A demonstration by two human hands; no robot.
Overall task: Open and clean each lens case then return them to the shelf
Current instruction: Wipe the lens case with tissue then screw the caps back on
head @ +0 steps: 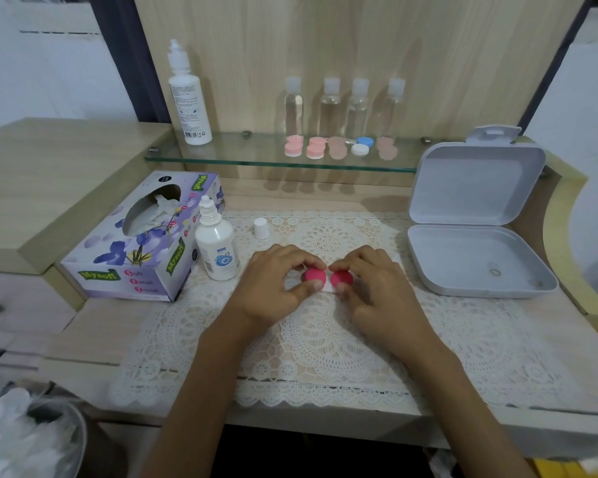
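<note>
A lens case with a white body and two deep pink caps (328,278) lies on the lace mat (325,339) at the middle of the desk. My left hand (273,281) pinches the left pink cap between thumb and fingers. My right hand (377,284) pinches the right pink cap the same way. On the glass shelf (221,157) behind stand several more lens cases: pale pink ones (304,146), peach ones (337,148) and one with a blue and a white cap (361,145).
A tissue box (142,243) and an uncapped solution bottle (216,243) stand at the left, its white cap (260,228) loose on the mat. An open grey box (477,215) sits right. A tall white bottle (187,98) and several clear bottles (346,105) stand on the shelf. A bin of used tissues (25,439) is lower left.
</note>
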